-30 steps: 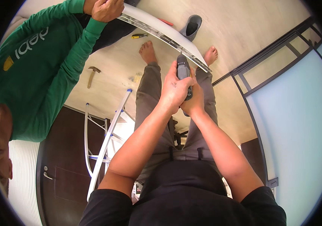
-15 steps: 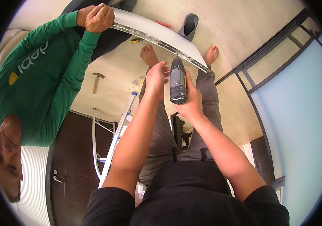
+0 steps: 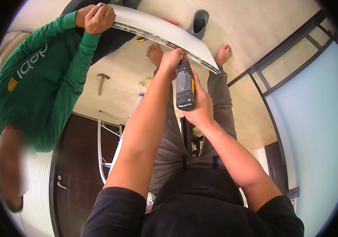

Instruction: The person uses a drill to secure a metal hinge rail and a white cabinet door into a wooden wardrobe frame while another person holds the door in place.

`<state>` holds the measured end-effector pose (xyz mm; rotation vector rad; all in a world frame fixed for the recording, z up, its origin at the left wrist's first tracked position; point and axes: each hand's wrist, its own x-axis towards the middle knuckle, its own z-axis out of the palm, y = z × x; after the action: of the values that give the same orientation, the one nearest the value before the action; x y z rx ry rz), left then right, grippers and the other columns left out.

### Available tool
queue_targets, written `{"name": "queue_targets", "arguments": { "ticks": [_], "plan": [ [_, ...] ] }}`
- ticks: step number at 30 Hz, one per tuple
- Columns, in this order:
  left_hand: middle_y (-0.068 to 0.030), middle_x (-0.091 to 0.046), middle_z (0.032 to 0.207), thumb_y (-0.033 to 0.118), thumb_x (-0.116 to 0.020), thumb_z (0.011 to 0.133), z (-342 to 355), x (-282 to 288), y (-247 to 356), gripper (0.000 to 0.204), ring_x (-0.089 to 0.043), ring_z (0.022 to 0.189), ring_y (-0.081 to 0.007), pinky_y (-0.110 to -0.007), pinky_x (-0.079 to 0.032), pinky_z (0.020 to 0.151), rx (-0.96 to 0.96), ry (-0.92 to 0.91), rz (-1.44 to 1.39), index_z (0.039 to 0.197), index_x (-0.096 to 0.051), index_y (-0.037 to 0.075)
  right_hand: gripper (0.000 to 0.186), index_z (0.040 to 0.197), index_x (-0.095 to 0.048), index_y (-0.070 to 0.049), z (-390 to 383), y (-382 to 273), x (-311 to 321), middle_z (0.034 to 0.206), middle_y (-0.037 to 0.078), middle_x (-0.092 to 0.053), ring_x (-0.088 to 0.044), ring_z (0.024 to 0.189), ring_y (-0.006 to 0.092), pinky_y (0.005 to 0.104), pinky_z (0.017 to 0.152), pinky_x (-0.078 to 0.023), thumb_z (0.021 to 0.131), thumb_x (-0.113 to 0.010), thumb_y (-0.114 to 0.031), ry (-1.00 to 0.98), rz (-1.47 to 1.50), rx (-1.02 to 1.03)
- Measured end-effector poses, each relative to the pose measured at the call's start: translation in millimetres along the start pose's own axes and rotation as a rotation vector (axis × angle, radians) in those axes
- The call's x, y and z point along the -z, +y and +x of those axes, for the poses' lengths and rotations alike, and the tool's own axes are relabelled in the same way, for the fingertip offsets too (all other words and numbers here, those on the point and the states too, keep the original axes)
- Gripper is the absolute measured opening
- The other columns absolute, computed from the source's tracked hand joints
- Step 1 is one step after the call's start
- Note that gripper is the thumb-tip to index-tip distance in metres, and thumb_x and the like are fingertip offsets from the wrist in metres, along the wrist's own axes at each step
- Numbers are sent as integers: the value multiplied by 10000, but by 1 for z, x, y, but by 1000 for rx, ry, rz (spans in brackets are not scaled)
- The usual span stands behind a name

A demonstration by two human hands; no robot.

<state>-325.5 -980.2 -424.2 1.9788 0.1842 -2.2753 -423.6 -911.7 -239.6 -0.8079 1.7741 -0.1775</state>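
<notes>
My right hand (image 3: pixel 201 108) is wrapped round the grip of a black and grey cordless drill (image 3: pixel 184 85). The drill's front points away from me, toward the metal-edged rim of a long white panel (image 3: pixel 169 29). Beside the chuck, my left hand (image 3: pixel 171 63) is closed, its fingertips bunched at the panel's edge strip (image 3: pixel 149 36). Whatever those fingers pinch is too small or hidden to name, and the drill's tip is covered by them. A co-worker's two hands (image 3: pixel 99 19) grip the panel's left end.
A hammer (image 3: pixel 102 83) lies on the floor at left, near an aluminium stepladder (image 3: pixel 100 146). A grey shoe (image 3: pixel 199 24), a red-handled item (image 3: pixel 171 21) and a small yellow tool (image 3: pixel 141 40) lie beyond. A black-framed frosted glass panel (image 3: pixel 307 102) stands at right.
My left hand has moved forward from beside the drill to its front end, its fingers closing at the panel edge. The drill and panel have shifted slightly left.
</notes>
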Motion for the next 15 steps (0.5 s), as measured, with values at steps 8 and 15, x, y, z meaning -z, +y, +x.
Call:
{"name": "queue_targets", "arguments": {
  "ticks": [8,15],
  "plan": [
    [-109,-637,794,60,-683,881,-9,-6,5,87,-614,618,-209,-390,-511,535,-13,26,-45,869,-645,-18,974,1694,-319,-100,0,9,1,1128,212,-760,-759,1018,439,466,860,-592,835,-776,-50,-5,-1,45],
    [-133,-636,782,44,-688,860,-11,-10,6,87,-612,603,-227,-413,-522,516,-12,56,-12,865,-648,-34,983,1696,-314,-133,-1,15,3,1141,207,-766,-751,1018,449,500,840,-596,838,-793,-100,6,-42,94]
  ]
}}
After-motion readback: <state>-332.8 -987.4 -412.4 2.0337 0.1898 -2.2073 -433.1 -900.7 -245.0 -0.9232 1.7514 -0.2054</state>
